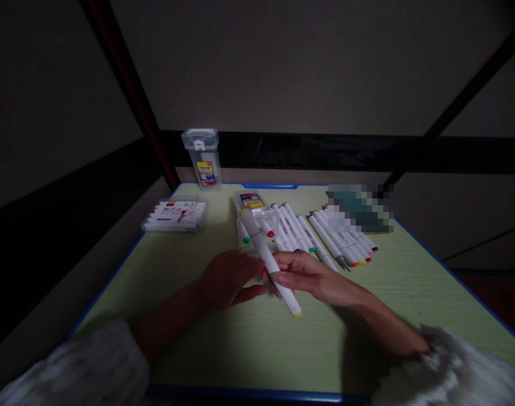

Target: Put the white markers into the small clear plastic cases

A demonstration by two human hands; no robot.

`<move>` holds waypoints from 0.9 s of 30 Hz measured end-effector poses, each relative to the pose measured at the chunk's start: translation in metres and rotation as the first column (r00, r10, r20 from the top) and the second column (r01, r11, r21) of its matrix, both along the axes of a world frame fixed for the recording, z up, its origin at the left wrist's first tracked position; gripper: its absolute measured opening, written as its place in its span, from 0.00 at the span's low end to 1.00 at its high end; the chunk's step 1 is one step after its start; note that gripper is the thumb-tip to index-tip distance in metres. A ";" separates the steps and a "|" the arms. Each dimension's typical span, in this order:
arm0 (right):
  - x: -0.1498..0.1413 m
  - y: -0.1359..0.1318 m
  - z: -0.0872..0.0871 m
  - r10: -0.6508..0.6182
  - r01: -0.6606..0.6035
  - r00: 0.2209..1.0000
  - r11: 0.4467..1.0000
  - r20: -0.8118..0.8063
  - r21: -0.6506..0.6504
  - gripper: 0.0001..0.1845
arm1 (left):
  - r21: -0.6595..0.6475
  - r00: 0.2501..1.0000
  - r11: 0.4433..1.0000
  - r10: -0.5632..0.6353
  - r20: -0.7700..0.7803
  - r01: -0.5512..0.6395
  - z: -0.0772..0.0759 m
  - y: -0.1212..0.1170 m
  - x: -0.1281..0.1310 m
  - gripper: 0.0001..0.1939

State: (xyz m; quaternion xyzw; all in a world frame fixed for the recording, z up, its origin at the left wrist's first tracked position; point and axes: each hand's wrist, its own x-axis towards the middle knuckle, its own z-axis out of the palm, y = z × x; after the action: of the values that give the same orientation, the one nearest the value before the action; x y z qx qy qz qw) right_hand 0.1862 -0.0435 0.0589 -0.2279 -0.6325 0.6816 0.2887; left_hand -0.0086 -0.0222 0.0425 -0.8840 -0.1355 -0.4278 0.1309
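Note:
In my right hand (314, 277) a white marker (269, 256) with a yellow end is pinched between thumb and fingers, slanting up to the left above the table. My left hand (234, 279) is just left of the marker, its thumb stretched apart from the fingers; whether its fingertips touch the marker I cannot tell. Behind both hands lies a clear plastic marker case (251, 206) with a yellow label, and a red-ended marker (265, 226) shows at its near end. White markers (293, 228) with coloured ends lie to its right.
At the back left stands a tall clear case (204, 160). A flat pack of markers (175, 215) lies at the left edge. Further right are more markers (342, 239) in a row, by a dark green, partly blurred item (359, 208). The table (409, 316) has a blue rim.

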 end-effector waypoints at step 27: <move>0.002 0.002 0.006 -0.083 0.078 0.995 0.993 0.050 0.094 0.18 | -0.152 0.994 0.982 0.111 -0.002 -0.110 -0.005 0.002 -0.001 0.21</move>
State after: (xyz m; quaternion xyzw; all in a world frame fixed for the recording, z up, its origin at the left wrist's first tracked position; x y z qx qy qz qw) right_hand 0.1879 -0.0420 0.0654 -0.2580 -0.6609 0.6334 0.3091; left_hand -0.0098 -0.0205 0.0375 -0.8812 -0.2170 -0.4110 0.0863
